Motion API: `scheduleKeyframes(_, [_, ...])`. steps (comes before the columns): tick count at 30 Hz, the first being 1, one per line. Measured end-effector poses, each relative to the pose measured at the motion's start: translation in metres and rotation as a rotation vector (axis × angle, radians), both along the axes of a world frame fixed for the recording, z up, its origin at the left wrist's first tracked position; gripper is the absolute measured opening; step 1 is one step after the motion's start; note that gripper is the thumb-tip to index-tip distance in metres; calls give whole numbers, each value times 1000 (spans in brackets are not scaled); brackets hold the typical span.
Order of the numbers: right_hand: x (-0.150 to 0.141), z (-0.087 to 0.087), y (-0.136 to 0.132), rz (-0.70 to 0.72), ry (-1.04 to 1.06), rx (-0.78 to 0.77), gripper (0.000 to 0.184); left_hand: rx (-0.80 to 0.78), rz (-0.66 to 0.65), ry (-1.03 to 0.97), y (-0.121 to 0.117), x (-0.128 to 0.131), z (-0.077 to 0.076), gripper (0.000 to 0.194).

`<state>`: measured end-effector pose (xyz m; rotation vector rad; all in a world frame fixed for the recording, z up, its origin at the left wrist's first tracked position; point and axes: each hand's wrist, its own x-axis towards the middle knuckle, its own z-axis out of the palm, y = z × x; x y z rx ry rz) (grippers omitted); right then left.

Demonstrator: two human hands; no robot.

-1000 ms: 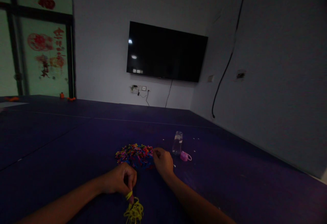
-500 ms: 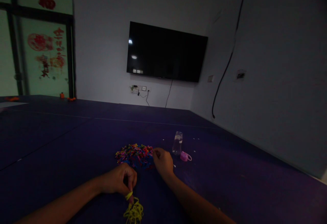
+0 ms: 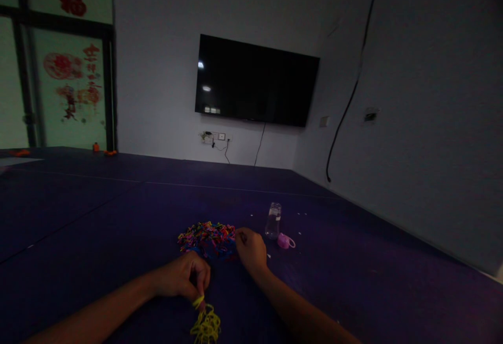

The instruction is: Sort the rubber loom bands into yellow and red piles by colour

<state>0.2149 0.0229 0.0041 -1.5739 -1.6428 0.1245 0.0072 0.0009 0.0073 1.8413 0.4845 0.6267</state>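
Observation:
My left hand (image 3: pixel 184 276) is pinched closed over yellow rubber bands, with one looped at its fingertips. Below those fingers a loose bunch of yellow rubber bands (image 3: pixel 207 325) shows against the purple surface. My right hand (image 3: pixel 251 251) is at the right edge of a heap of multicoloured rubber bands (image 3: pixel 206 236), its thumb and fingers drawn together. Whatever that pinch holds, if anything, is too small to make out. The heap lies just beyond my left hand, in pink, red, yellow, blue and black.
A clear bottle (image 3: pixel 273 222) stands past my right hand, with a pink cap with a loop (image 3: pixel 283 241) beside it. Small white scraps dot the purple surface (image 3: pixel 118 218). A television (image 3: pixel 257 79) hangs on the far wall, and a black cable (image 3: pixel 349 104) dangles at the right.

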Motion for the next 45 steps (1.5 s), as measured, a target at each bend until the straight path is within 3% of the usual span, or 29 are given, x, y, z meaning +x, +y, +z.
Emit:
scheduleKeyframes(14, [1,-2,1,12,14,21,23,-28,-28,0,5,-3,-6,20])
scheduleKeyframes(24, [1,-2,1,18,-5,27,22,-20,7,69,6,-2,-4,35])
scheduleKeyframes(45, [0,1,0,22,-12,2,25,46,-115,107,4,-1,6,21])
